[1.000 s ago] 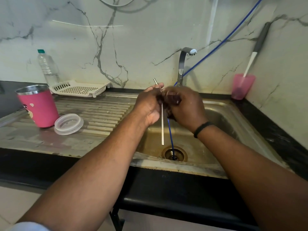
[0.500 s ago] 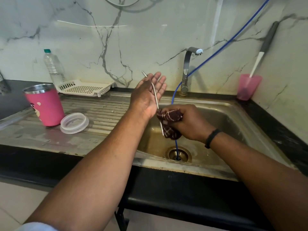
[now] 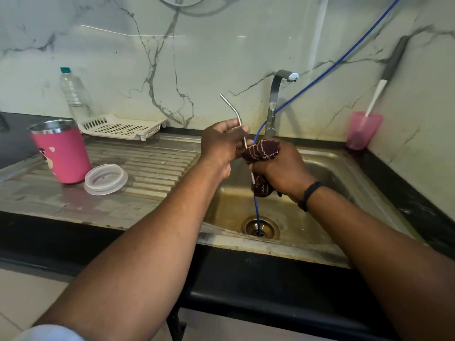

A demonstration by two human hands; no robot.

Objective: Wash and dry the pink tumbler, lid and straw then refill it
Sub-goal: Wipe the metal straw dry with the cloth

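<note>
Steel drainboard (image 3: pixel 147 163): pink tumbler (image 3: pixel 62 153), clear lid (image 3: pixel 105 179), white tray (image 3: pixel 123 126).

Pink, steel and marble at the sink

Pink tumbler (image 3: pixel 62 153) with a steel rim, clear lid (image 3: pixel 105 178), silver straw (image 3: pixel 232 110); maroon cloth (image 3: pixel 263 150) with pale zigzag lines, blue hose (image 3: pixel 320 72), black bench (image 3: pixel 246 274), grey-veined white wall (image 3: pixel 172 57).

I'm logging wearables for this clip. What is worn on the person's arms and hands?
Both forearms are bare. The right wrist carries a narrow black band. A light, whitish sleeve edge shows at the left upper arm. No gloves or rings are visible on the left hand or right hand.
</note>
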